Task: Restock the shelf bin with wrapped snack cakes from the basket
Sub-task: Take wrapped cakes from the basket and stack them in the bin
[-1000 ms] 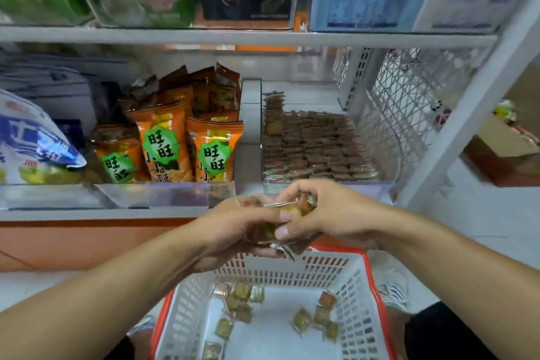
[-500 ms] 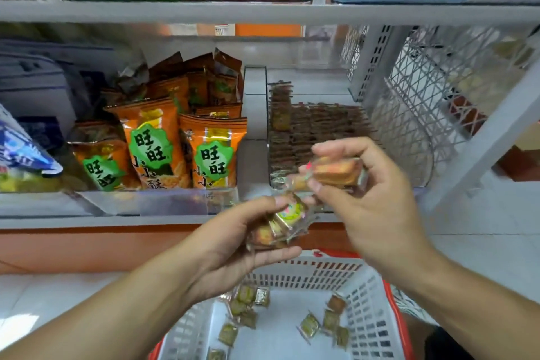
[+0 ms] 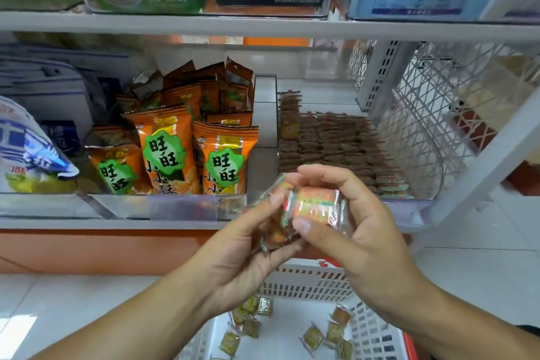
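Note:
My left hand [image 3: 248, 254] cups a small bunch of wrapped snack cakes [image 3: 273, 232] in front of the shelf edge. My right hand [image 3: 359, 231] pinches one wrapped snack cake [image 3: 317, 206] between thumb and fingers, right against the bunch. Both hands hover above the white basket [image 3: 309, 280] with a red rim, where several loose cakes [image 3: 312, 336] lie on the bottom. Just behind the hands stands the clear shelf bin [image 3: 409, 207], lined with neat rows of the same cakes [image 3: 336, 143].
Orange snack bags [image 3: 166, 152] fill the bin to the left. A blue and white bag [image 3: 26, 149] sits at the far left. A white wire mesh side panel [image 3: 432, 114] closes the shelf on the right. An upper shelf [image 3: 263, 26] with boxes hangs overhead.
My right hand had lifted one cake away from the bunch half a second ago; now it has come back down against my left hand. The view has also tilted up a little.

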A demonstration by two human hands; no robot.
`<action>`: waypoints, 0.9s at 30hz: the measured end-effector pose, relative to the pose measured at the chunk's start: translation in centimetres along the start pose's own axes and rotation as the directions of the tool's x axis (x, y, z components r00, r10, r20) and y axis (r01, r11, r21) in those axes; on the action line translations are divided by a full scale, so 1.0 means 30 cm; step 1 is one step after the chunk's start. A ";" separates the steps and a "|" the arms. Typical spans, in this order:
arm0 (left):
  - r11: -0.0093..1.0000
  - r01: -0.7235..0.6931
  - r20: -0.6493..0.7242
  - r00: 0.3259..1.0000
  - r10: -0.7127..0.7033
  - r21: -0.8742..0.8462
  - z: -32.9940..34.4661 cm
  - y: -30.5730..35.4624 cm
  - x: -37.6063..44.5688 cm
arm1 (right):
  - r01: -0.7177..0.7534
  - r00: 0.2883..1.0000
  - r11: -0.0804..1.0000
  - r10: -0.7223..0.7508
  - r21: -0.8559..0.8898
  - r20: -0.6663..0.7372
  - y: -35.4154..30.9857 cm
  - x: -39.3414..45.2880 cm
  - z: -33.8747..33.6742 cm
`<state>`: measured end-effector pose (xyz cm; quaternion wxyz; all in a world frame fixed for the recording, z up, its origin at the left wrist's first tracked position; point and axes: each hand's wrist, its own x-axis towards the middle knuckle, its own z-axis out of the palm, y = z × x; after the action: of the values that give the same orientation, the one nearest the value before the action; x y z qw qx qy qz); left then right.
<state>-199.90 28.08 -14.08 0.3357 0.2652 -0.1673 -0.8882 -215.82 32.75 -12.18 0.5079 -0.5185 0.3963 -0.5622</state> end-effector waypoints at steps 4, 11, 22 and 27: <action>0.999 -0.042 -0.068 0.997 0.042 0.003 -0.004 0.003 0.009 | -0.245 0.969 0.911 0.237 0.331 0.065 -0.042 0.028 -0.027; 0.991 -0.050 -0.047 0.997 0.057 0.125 0.008 0.016 0.005 | -0.336 0.937 0.921 0.348 0.198 -0.025 -0.111 0.071 -0.116; 0.936 -0.114 -0.108 0.982 0.158 0.333 -0.006 -0.004 0.004 | -0.467 0.882 0.870 0.472 -0.161 -0.010 -0.040 0.048 -0.109; 0.948 -0.039 -0.202 0.973 0.107 0.317 -0.002 0.007 -0.003 | -0.002 0.994 0.932 -0.039 -0.362 -0.105 -0.053 0.050 -0.118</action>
<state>-199.70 27.97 -14.00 0.3387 0.4035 -0.2772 -0.8035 -219.49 31.27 -10.90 0.3759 -0.5748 0.5154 -0.5125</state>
